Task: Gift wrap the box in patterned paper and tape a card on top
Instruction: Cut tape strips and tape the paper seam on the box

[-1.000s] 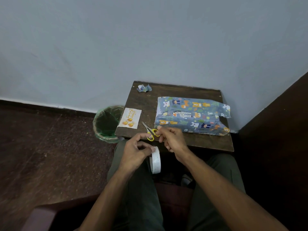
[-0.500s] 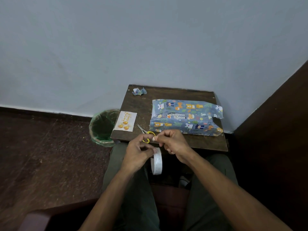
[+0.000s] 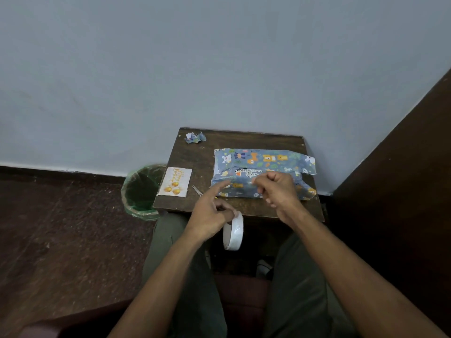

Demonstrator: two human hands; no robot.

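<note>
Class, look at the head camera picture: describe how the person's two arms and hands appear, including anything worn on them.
Both forearms are bare up to the bottom edge of the picture; no sleeve shows. The left hand and the right hand are bare too: no gloves, and no watch or wristband visible on either wrist. Whether a ring is worn is too small to tell. Olive-green trousers cover the legs beneath the arms.

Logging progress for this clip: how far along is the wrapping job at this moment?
Partly done. The box on the table is covered in patterned paper, but its right-end flaps stick out loose. In hand: the left hand holds the tape roll; the right hand is curled over the box, seemingly pinching a tape piece too small to confirm. Left: closing the ends and taping on the card, lying untouched beside the box.
</note>
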